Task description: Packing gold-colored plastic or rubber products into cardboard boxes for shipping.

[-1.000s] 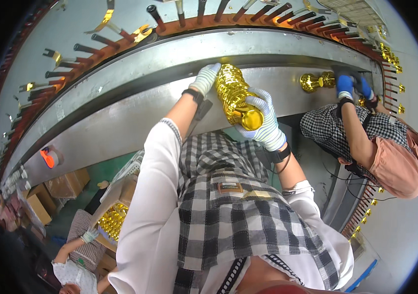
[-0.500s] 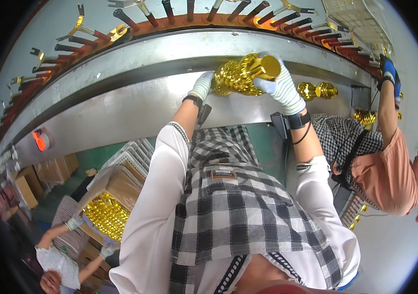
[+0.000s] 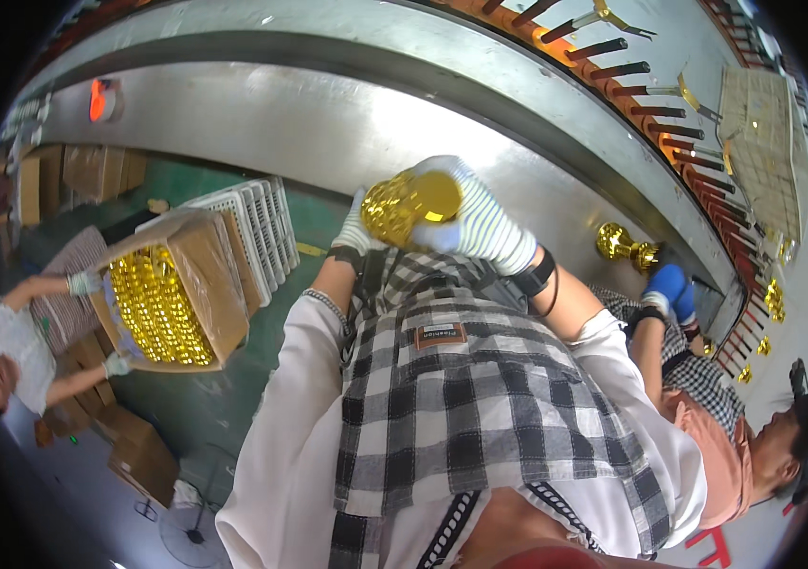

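I hold a shiny gold, knobbly piece with a flat round end in front of my apron, close to the metal bench's near edge. My left hand, in a striped glove, is closed around its left side, its fingers partly hidden behind the piece. Across the right side and flat end, my right hand, gloved in stripes with bluish fingertips, grips it with the thumb underneath. Another gold piece with a narrow waist lies on the bench to the right, beside a co-worker's blue-gloved hand.
Beyond the metal bench runs a line of dark upright pegs. At left another person handles a cardboard box filled with gold pieces, beside stacked white crates. An orange roll sits on the bench's far left.
My view has turned toward the right. Both hands have brought the gold piece nearer my body, its flat end still facing me. The co-worker's blue-gloved hand has come down to the bench.
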A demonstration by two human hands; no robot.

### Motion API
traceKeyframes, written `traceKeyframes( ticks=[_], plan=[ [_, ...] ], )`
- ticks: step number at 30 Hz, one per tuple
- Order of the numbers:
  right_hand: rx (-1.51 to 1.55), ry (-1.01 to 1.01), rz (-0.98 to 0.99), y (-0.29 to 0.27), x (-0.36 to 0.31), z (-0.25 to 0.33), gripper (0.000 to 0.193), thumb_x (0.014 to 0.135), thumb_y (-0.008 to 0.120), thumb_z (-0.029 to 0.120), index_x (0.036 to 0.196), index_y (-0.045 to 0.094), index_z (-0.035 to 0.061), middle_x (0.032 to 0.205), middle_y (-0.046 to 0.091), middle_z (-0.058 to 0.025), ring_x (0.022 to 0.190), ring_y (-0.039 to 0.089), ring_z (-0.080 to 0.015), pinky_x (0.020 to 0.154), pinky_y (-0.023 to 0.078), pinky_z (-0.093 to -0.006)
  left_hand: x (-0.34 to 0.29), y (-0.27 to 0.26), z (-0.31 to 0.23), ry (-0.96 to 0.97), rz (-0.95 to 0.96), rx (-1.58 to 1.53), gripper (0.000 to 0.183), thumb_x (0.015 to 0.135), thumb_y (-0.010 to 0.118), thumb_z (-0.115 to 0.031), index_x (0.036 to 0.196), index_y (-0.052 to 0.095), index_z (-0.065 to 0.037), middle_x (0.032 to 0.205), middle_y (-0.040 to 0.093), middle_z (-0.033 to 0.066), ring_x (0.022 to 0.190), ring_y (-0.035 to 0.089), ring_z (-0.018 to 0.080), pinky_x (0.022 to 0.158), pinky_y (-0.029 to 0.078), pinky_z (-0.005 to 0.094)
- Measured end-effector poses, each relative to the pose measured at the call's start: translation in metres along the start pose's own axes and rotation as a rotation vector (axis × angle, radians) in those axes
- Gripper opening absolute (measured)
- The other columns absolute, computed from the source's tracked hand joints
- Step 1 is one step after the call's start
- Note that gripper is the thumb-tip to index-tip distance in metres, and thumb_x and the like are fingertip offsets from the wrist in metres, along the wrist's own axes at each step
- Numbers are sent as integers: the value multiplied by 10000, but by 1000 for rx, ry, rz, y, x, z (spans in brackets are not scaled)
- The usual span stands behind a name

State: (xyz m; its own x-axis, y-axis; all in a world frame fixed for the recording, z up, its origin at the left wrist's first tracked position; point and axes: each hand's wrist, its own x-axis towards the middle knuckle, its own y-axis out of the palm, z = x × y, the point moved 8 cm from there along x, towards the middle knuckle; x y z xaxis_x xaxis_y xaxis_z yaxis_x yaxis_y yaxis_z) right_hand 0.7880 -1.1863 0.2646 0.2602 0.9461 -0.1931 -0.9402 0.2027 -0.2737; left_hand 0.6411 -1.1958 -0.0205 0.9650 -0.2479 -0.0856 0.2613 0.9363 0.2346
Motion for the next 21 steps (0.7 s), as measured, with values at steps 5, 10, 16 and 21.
traceKeyframes(
  ticks=[5,10,16,21],
  plan=[
    [310,206,-51,-47,-91,-44,585,832,780,240,1337,554,47,1305,631,-92,1184,599,-199,1031,497,-355,-34,-78,22,668,-96,956,642,1038,532,-540,1471,507,-67,1470,575,118,1340,544,314,1179,410,466],
    [674,135,-161,-21,-118,-63,757,844,818,427,1410,468,67,1408,587,-166,1309,580,-315,1121,471,-471,-86,-87,21,784,-145,1004,543,1041,609,-395,1390,550,17,1353,649,153,1221,628,292,1110,482,451],
    [785,148,-296,-131,-164,-28,790,812,859,394,1416,475,60,1369,606,-145,1270,610,-298,1106,498,-470,-3,-58,86,880,-193,1128,451,984,714,-375,1243,660,-9,1182,721,107,1047,701,234,955,568,396],
    [810,126,-230,139,-92,63,869,804,851,505,1451,470,68,1388,602,-149,1302,585,-327,1160,442,-502,-329,19,73,1259,-168,1203,430,948,768,-321,1240,646,-30,1181,714,85,1051,701,217,956,577,405]
  ],
)
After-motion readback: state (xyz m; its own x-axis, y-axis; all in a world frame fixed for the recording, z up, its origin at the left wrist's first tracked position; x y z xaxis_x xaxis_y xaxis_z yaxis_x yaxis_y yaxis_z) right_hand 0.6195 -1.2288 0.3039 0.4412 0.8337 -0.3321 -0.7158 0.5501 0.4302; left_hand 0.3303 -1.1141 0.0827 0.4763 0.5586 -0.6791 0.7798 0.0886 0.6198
